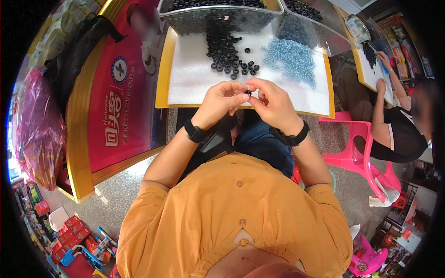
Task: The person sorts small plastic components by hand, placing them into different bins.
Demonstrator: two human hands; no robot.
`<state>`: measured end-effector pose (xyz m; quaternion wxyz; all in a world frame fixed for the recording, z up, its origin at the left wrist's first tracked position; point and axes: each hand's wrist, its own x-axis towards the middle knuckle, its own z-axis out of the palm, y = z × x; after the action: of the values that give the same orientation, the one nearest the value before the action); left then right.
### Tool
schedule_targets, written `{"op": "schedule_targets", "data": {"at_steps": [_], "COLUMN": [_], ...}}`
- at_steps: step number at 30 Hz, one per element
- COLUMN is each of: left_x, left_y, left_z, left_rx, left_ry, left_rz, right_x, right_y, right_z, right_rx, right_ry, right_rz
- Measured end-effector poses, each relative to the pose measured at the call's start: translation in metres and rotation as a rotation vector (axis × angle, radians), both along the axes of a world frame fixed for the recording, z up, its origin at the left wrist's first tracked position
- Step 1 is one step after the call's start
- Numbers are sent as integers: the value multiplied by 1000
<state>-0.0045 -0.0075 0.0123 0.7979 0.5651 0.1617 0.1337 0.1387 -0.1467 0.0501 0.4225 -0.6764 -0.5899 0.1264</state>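
Note:
Both hands meet over the near edge of a white work board (185,88) with a yellow rim. My left hand (221,99) pinches a small round black part (248,92) between thumb and fingers. Closed in on the same part from the other side is my right hand (274,103), its thumb and forefinger at it. Fingers partly cover the part, so its details are hidden. Just beyond lies a pile of black ring-shaped parts (222,51), a few of them loose. To its right spreads a heap of small light-blue pieces (292,60).
Clear plastic bins (222,21) of black parts stand along the board's far side. A pink counter panel (116,102) with wooden edging rises at left. At right are a pink plastic chair (347,143) and another person (394,125) working at a similar board (371,69).

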Motion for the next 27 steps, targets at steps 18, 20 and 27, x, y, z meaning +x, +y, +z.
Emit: {"op": "schedule_targets", "data": {"at_steps": [18, 20, 27], "left_x": [8, 11, 16], "left_y": [-15, -14, -9], "left_z": [9, 7, -2], "left_rx": [-232, 182, 417], "left_ry": [192, 161, 131], "left_rz": [-178, -17, 108], "right_x": [29, 44, 69], "right_y": [-39, -34, -27], "right_z": [-19, -21, -42], "right_rx": [82, 41, -133], "right_ry": [84, -23, -323], "right_rz": [-21, -236, -357]}}
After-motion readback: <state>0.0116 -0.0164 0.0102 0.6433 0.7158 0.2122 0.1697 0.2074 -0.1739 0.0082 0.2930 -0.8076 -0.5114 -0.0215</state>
